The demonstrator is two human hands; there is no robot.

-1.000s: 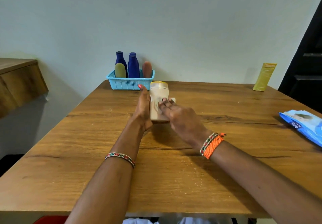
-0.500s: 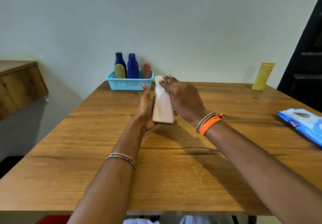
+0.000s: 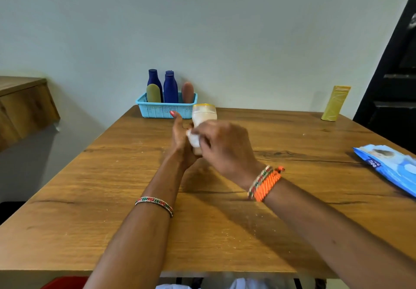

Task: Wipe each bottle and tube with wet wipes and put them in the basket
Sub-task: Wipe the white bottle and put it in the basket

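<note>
A cream bottle (image 3: pixel 204 115) with a yellowish cap stands upright at the table's middle, held from the left by my left hand (image 3: pixel 180 140). My right hand (image 3: pixel 225 147) covers its lower front and presses a crumpled white wet wipe (image 3: pixel 193 138) against it. The blue basket (image 3: pixel 165 108) sits at the far edge against the wall, holding two dark blue bottles (image 3: pixel 170 88), an olive bottle (image 3: pixel 153 93) and a brown bottle (image 3: pixel 187 92). A yellow tube (image 3: pixel 335 103) stands upright at the far right of the table.
A blue pack of wet wipes (image 3: pixel 391 165) lies at the right edge of the wooden table (image 3: pixel 112 176). A wooden cabinet (image 3: pixel 22 106) stands to the left, a dark door (image 3: pixel 396 81) to the right.
My right hand has slid from the bottle's top down to its lower front, dragging the wipe along. The bottle's cap shows again. My left hand has stayed on the bottle.
</note>
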